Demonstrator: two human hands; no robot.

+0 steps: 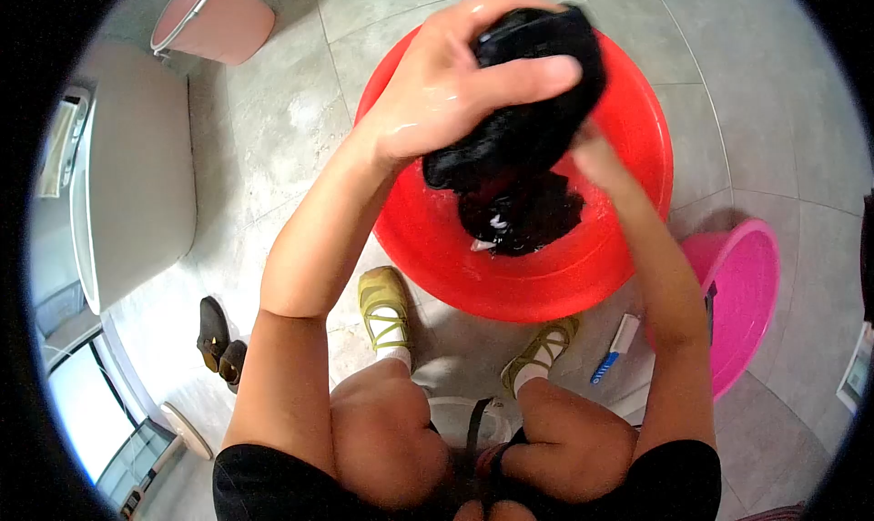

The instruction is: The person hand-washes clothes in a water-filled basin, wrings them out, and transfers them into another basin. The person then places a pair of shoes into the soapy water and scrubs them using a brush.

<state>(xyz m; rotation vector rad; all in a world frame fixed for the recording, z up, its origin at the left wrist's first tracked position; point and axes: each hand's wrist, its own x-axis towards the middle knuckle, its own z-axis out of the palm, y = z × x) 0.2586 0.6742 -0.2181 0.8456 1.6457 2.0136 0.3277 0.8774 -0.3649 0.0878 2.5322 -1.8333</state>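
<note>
grey tiled floor (273, 125), black bundle (528, 129) in grasp of left hand (451, 84), above red basin (519, 295)

Bright light washes a gray tiled floor (282, 111), strongest toward its left edge, where a pane (86, 412) glares white. Wet highlights gleam on the left grip (464, 84); glints dot the black item (551, 211), its detail sunk in near-solid dark. Motion blur smears the right grip (594, 155). A soft shadow lies beside the pink basin (746, 293). Fisheye distortion bends tile lines; black vignetting swallows the corners.
</note>
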